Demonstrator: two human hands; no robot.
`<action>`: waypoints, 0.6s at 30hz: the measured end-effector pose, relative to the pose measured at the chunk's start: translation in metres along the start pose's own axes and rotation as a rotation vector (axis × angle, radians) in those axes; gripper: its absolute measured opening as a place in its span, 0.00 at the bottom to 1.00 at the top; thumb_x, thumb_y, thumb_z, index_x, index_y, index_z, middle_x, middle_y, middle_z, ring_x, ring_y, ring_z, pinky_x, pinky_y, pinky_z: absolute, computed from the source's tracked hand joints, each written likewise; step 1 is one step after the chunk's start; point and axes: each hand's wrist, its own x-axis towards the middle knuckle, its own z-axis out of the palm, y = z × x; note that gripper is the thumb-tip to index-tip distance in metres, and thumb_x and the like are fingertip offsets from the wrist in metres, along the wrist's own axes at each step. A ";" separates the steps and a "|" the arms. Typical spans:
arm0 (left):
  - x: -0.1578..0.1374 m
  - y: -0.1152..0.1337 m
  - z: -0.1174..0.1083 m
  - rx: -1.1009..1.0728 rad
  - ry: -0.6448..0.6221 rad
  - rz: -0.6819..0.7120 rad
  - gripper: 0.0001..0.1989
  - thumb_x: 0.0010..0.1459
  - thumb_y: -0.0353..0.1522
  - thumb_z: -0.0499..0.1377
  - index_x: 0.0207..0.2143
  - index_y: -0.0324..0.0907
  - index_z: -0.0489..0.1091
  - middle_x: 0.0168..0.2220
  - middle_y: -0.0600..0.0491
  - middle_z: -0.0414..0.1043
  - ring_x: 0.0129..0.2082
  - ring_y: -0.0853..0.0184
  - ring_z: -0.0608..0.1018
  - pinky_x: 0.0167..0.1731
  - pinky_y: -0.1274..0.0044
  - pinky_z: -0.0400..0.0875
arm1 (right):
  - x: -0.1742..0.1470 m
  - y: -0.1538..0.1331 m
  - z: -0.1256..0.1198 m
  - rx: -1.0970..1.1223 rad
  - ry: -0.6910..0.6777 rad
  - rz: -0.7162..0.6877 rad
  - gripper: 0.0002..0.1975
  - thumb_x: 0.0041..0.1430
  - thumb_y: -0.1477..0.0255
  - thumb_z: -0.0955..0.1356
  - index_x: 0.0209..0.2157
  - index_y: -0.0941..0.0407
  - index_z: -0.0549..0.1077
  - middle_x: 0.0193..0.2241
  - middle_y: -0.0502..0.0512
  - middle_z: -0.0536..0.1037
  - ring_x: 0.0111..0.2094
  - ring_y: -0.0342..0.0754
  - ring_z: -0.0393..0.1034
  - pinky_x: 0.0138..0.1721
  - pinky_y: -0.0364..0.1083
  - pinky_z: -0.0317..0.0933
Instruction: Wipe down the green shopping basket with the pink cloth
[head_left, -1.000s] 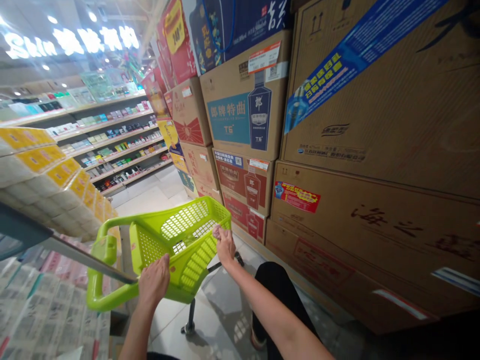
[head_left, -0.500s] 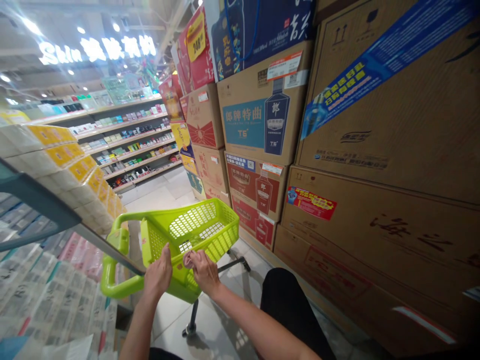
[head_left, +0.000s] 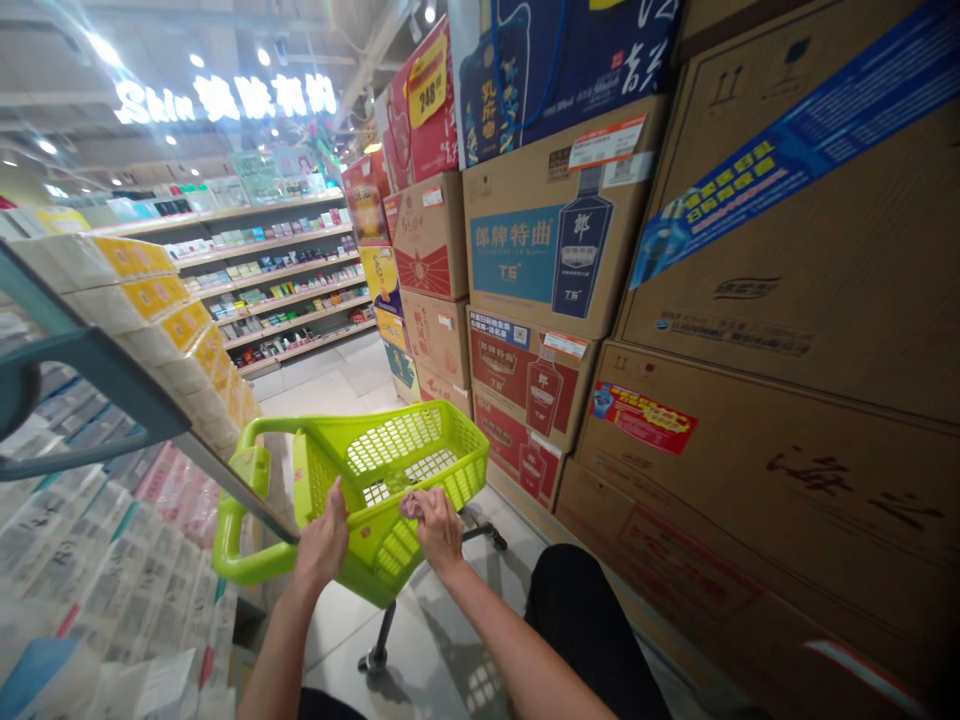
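Note:
A lime-green shopping cart (head_left: 390, 535) with perforated basket walls stands on dark legs in front of me. My left hand (head_left: 324, 540) is closed on its near rim by the handle end, thumb up; its other fingers are mostly hidden. In my right hand (head_left: 441, 528) a crumpled pinkish-grey cloth (head_left: 412, 504) is pinched, pressed on the near rim further toward the front. A metal pole with a grey-blue plastic grip (head_left: 112, 385) slants in from the left, its lower end meeting the cart beside my left hand.
Stacked cardboard cartons (head_left: 525, 260) form a wall along the right. Packs in plastic wrap (head_left: 112, 560) and yellow-white packs (head_left: 150, 300) are piled on the left. Shelves of small boxes (head_left: 277, 290) stand behind, across the tiled floor (head_left: 322, 375). My knee (head_left: 577, 610) is close to the cartons.
My right hand has slid the cloth along the near rim toward the cart's front. The left hand keeps its place on the cart. The whole view has shifted slightly.

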 end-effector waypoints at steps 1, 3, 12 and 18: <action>0.000 0.000 0.000 -0.013 0.007 -0.005 0.36 0.66 0.47 0.24 0.70 0.42 0.40 0.51 0.45 0.72 0.56 0.51 0.70 0.55 0.63 0.58 | 0.000 0.006 0.000 -0.014 0.011 0.026 0.12 0.63 0.76 0.62 0.47 0.55 0.71 0.37 0.55 0.69 0.35 0.45 0.64 0.34 0.42 0.58; 0.002 0.000 0.002 0.006 0.011 0.010 0.36 0.66 0.47 0.24 0.70 0.40 0.41 0.52 0.43 0.70 0.55 0.51 0.71 0.54 0.62 0.59 | -0.002 0.000 0.005 -0.033 0.025 0.035 0.12 0.64 0.74 0.62 0.47 0.59 0.70 0.37 0.56 0.69 0.34 0.45 0.64 0.35 0.43 0.60; 0.003 -0.007 0.004 0.030 0.050 0.069 0.33 0.68 0.42 0.28 0.68 0.36 0.47 0.47 0.41 0.73 0.50 0.55 0.75 0.51 0.66 0.64 | -0.021 -0.106 0.034 -0.006 0.060 -0.176 0.09 0.67 0.71 0.60 0.42 0.51 0.72 0.35 0.53 0.72 0.34 0.47 0.65 0.30 0.45 0.55; -0.009 0.003 0.002 0.016 0.003 -0.024 0.34 0.67 0.44 0.25 0.69 0.40 0.46 0.49 0.45 0.72 0.55 0.53 0.70 0.55 0.64 0.58 | 0.002 0.020 0.012 -0.036 0.024 -0.064 0.10 0.66 0.71 0.63 0.44 0.47 0.74 0.42 0.52 0.72 0.42 0.45 0.65 0.38 0.42 0.56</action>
